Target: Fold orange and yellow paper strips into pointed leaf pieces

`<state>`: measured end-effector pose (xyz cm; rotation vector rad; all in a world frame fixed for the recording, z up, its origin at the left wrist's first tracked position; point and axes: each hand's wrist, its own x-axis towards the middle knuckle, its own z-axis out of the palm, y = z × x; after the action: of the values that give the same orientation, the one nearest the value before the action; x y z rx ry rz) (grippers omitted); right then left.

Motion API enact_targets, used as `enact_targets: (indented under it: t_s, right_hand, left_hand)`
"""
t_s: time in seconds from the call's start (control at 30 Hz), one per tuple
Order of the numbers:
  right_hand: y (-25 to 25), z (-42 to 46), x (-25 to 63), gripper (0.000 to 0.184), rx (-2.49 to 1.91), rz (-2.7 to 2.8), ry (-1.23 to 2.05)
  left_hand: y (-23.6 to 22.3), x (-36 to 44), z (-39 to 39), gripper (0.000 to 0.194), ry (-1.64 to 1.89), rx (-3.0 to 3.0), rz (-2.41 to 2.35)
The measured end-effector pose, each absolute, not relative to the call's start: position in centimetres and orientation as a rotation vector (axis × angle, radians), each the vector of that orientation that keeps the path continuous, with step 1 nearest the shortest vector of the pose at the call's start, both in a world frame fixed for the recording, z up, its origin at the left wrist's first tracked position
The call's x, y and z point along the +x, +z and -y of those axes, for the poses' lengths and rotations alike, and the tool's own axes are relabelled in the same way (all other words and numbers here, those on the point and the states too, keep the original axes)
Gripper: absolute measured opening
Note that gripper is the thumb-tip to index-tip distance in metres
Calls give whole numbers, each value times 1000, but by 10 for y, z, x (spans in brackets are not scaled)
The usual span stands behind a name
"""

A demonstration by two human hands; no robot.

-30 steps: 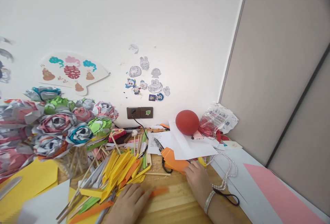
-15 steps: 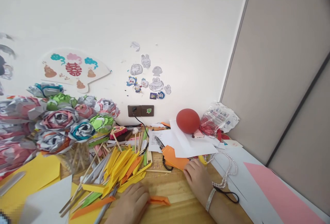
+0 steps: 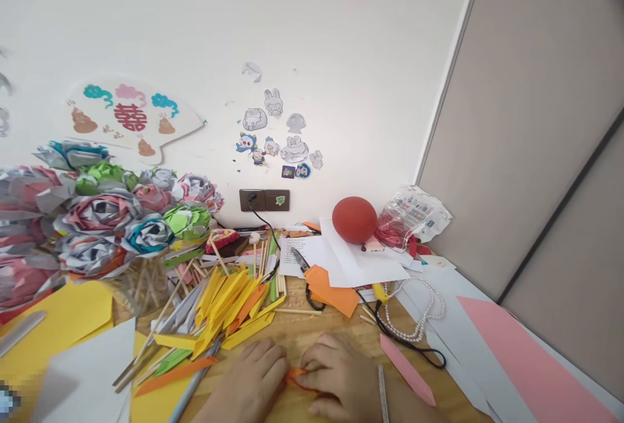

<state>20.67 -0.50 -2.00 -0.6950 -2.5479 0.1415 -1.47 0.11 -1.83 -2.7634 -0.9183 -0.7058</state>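
Note:
On the table right in front of me, a small folded orange paper strip (image 3: 294,377) lies between my two hands, mostly covered by them. My left hand (image 3: 256,374) rests over its left end with fingers curled. From the right, my right hand (image 3: 334,368) pinches the strip between thumb and fingers, a silvery band at its wrist. Beyond the hands are orange paper sheets (image 3: 331,290), partly over black-handled scissors (image 3: 299,259). A pile of folded yellow strips (image 3: 229,306) sits just past my left hand.
Paper flowers (image 3: 104,212) in a clear container crowd the left. A red balloon (image 3: 355,220) rests near the wall. On the right are a pearl string (image 3: 429,319), a black cord (image 3: 414,347) and a pink strip (image 3: 407,370). Wooden sticks (image 3: 266,260) stand behind the yellow pile.
My right hand has left the orange sheets and come down and left to the folded orange strip, beside my left hand. The pink strip on the right now shows. The view has shifted slightly.

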Motion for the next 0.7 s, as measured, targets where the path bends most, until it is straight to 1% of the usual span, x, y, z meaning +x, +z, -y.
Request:
enact_targets:
  t_s: [0.1, 0.23, 0.33, 0.43, 0.57, 0.7]
  right_hand:
    - [-21, 6, 205, 23, -790, 2538, 162]
    - [-18, 9, 203, 23, -861, 2567, 120]
    - [-20, 10, 199, 17, -834, 2595, -16]
    - [-25, 9, 196, 12, -753, 2593, -249]
    - [-26, 5, 200, 12, -654, 2594, -508]
    - [-19, 6, 205, 16, -600, 2515, -571]
  left_hand:
    - [-15, -14, 1, 18, -650, -2810, 974]
    - [-9, -12, 5, 17, -592, -2940, 1113]
    - [-3, -9, 9, 14, -554, -3066, 1229]
    - [3, -5, 13, 9, -495, -3125, 1375]
    - [9, -2, 16, 6, -447, -3202, 1476]
    - [7, -6, 16, 9, -544, -3315, 1549]
